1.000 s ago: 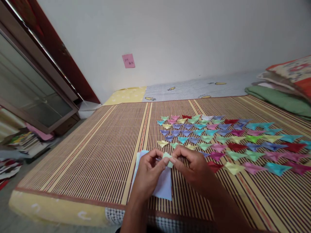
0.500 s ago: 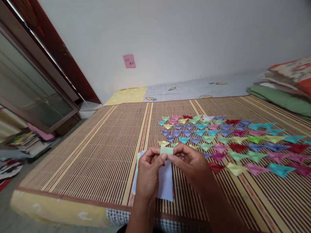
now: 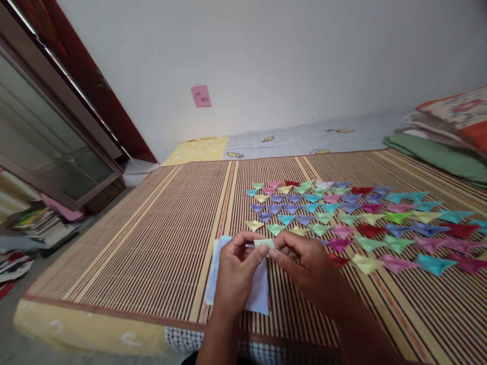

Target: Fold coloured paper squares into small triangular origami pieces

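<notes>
A small piece of pale green folded paper point(image 3: 263, 242) is pinched between both hands, just above the mat. My left hand point(image 3: 239, 263) is closed on its left end, thumb in front. On the other end, my right hand point(image 3: 300, 256) is closed too, with thumb and fingertips pressing the paper. Beneath the left hand lies a stack of paper sheets point(image 3: 258, 296), bluish-lilac on top, partly hidden by that hand. Beyond and to the right, several rows of small folded paper boats point(image 3: 324, 217) in many colours cover the mat.
A striped bamboo mat point(image 3: 144, 243) covers the bed. Folded cloths and a pillow point(image 3: 445, 152) are piled at the far right. A pink note point(image 3: 201, 96) is stuck on the wall. A glass-panelled door point(image 3: 49, 121) and stacked books point(image 3: 41, 225) stand at the left.
The green paper now shows as a narrower strip and sits slightly lower. Both hands have shifted a little, still gripping it. The view has moved slightly.
</notes>
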The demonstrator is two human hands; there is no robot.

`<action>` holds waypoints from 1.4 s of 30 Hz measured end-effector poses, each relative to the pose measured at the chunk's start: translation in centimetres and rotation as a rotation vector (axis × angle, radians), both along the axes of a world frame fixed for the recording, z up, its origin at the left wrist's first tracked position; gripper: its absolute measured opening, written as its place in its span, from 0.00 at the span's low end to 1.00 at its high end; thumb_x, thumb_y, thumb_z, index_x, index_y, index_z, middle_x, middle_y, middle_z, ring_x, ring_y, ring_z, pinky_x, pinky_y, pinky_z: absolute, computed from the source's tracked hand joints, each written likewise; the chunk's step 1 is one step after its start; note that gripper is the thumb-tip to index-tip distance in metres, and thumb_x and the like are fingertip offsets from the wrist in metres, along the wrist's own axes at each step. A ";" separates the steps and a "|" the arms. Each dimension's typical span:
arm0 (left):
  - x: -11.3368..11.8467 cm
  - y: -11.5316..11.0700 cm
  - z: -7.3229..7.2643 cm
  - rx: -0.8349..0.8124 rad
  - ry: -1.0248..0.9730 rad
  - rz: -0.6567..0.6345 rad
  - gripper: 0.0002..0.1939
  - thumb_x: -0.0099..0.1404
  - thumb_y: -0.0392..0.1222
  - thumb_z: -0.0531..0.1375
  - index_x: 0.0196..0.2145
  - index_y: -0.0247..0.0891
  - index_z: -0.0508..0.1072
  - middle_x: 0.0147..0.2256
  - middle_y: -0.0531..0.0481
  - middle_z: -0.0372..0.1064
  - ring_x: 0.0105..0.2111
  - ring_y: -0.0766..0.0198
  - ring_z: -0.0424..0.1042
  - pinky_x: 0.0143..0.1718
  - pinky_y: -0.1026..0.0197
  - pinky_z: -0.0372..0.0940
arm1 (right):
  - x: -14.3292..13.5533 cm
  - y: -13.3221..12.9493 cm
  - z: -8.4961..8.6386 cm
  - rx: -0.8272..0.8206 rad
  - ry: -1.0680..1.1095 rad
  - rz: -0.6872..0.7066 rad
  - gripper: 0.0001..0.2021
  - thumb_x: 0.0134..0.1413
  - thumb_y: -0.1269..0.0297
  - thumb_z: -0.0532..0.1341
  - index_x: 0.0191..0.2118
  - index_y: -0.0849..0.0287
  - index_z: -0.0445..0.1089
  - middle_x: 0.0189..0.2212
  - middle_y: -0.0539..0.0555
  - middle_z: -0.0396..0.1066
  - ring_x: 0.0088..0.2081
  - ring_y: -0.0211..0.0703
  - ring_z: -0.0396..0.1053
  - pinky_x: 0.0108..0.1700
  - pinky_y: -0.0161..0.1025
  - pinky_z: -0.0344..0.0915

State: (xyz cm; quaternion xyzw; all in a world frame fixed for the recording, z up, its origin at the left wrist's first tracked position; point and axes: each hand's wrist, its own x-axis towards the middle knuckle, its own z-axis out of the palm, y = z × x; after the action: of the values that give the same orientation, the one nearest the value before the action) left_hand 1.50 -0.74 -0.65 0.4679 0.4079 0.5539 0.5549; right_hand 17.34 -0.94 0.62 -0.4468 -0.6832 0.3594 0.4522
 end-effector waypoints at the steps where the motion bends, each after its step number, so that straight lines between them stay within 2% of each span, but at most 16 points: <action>1: -0.3 0.1 0.1 0.032 0.066 -0.014 0.08 0.62 0.43 0.69 0.34 0.38 0.78 0.32 0.52 0.71 0.32 0.64 0.68 0.36 0.63 0.62 | 0.0 0.0 0.0 -0.009 -0.006 0.002 0.12 0.62 0.62 0.60 0.27 0.56 0.65 0.19 0.43 0.58 0.22 0.36 0.57 0.24 0.35 0.53; 4: -1.0 0.2 0.4 0.173 0.273 0.044 0.07 0.63 0.42 0.68 0.29 0.38 0.77 0.31 0.52 0.68 0.33 0.64 0.66 0.35 0.62 0.59 | -0.1 0.1 -0.2 -0.014 0.009 -0.061 0.09 0.61 0.62 0.61 0.29 0.56 0.69 0.20 0.44 0.60 0.22 0.37 0.58 0.25 0.35 0.54; 6: -1.1 0.2 0.5 0.208 0.385 0.086 0.08 0.64 0.41 0.67 0.28 0.38 0.77 0.28 0.54 0.66 0.30 0.65 0.64 0.33 0.63 0.57 | -0.3 0.2 -0.2 0.018 -0.002 -0.109 0.08 0.60 0.64 0.61 0.29 0.57 0.71 0.23 0.46 0.63 0.24 0.37 0.59 0.26 0.36 0.55; 10: -1.1 0.1 0.5 0.219 0.455 0.143 0.08 0.64 0.41 0.67 0.28 0.39 0.78 0.26 0.55 0.64 0.28 0.66 0.62 0.31 0.63 0.56 | -0.6 0.2 -0.1 0.085 -0.054 -0.137 0.07 0.60 0.66 0.61 0.31 0.57 0.74 0.27 0.49 0.69 0.27 0.38 0.63 0.30 0.37 0.59; 13: -1.0 0.2 0.3 0.235 0.425 0.176 0.08 0.63 0.42 0.68 0.27 0.39 0.79 0.27 0.54 0.66 0.29 0.66 0.64 0.32 0.63 0.58 | -0.9 0.0 -0.1 0.045 0.001 -0.123 0.07 0.61 0.65 0.60 0.34 0.57 0.75 0.25 0.47 0.69 0.26 0.38 0.64 0.29 0.36 0.59; 15: -1.0 0.3 0.2 0.187 0.363 0.173 0.05 0.62 0.42 0.69 0.31 0.39 0.81 0.26 0.54 0.68 0.27 0.66 0.66 0.31 0.64 0.60 | -1.2 -0.2 -0.2 0.011 0.055 -0.131 0.08 0.63 0.64 0.60 0.34 0.56 0.74 0.22 0.45 0.68 0.23 0.37 0.62 0.26 0.35 0.57; 20: -0.9 0.3 0.4 0.026 0.126 0.031 0.11 0.64 0.43 0.67 0.43 0.38 0.82 0.24 0.53 0.75 0.18 0.70 0.68 0.23 0.67 0.62 | -1.7 -0.4 -0.2 0.104 0.069 -0.196 0.07 0.63 0.66 0.60 0.35 0.55 0.75 0.23 0.45 0.72 0.22 0.36 0.64 0.26 0.34 0.59; 24: -0.9 0.0 0.8 0.021 0.014 0.023 0.05 0.65 0.40 0.66 0.39 0.38 0.82 0.29 0.50 0.81 0.18 0.72 0.71 0.22 0.70 0.61 | -1.7 -0.2 -0.3 0.232 0.064 -0.233 0.06 0.61 0.71 0.61 0.37 0.55 0.76 0.30 0.47 0.77 0.30 0.38 0.73 0.33 0.35 0.65; 28: -0.9 0.0 0.6 0.041 -0.079 0.037 0.02 0.64 0.37 0.68 0.36 0.38 0.81 0.27 0.49 0.81 0.26 0.67 0.78 0.32 0.68 0.70 | -1.8 0.1 -0.6 0.320 0.077 -0.219 0.07 0.61 0.73 0.61 0.37 0.55 0.76 0.32 0.48 0.78 0.35 0.39 0.75 0.37 0.36 0.68; 31: -0.9 0.0 0.4 0.038 -0.115 0.038 0.04 0.62 0.37 0.70 0.36 0.38 0.81 0.27 0.49 0.81 0.29 0.66 0.80 0.38 0.66 0.73 | -1.8 0.1 -0.8 0.339 0.103 -0.228 0.08 0.61 0.74 0.61 0.38 0.54 0.75 0.34 0.48 0.78 0.37 0.40 0.76 0.40 0.36 0.69; 35: -1.0 0.0 0.6 0.032 -0.117 0.031 0.08 0.57 0.38 0.74 0.36 0.38 0.83 0.27 0.50 0.81 0.29 0.67 0.80 0.36 0.69 0.73 | -1.8 0.0 -0.9 0.314 0.124 -0.236 0.07 0.58 0.73 0.64 0.39 0.54 0.75 0.34 0.49 0.78 0.36 0.41 0.76 0.38 0.38 0.71; 39: -0.9 0.0 0.9 0.082 -0.079 0.094 0.04 0.58 0.38 0.73 0.33 0.38 0.84 0.27 0.50 0.81 0.28 0.68 0.79 0.35 0.70 0.73 | -1.7 -0.1 -0.6 0.352 0.121 -0.211 0.04 0.60 0.70 0.65 0.38 0.53 0.76 0.35 0.50 0.78 0.39 0.44 0.77 0.41 0.40 0.72; 42: -0.7 -0.1 1.0 0.125 -0.046 0.121 0.01 0.60 0.37 0.71 0.30 0.38 0.84 0.27 0.51 0.80 0.28 0.67 0.79 0.34 0.69 0.74 | -1.7 0.0 -0.3 0.381 0.110 -0.189 0.05 0.61 0.71 0.64 0.35 0.54 0.75 0.35 0.51 0.78 0.41 0.44 0.77 0.43 0.40 0.73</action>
State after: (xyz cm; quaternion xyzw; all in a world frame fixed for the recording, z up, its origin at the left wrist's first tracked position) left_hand 0.83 -0.83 0.35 0.4633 0.3874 0.6212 0.4994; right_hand 15.69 -0.97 0.36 -0.3950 -0.6680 0.2035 0.5969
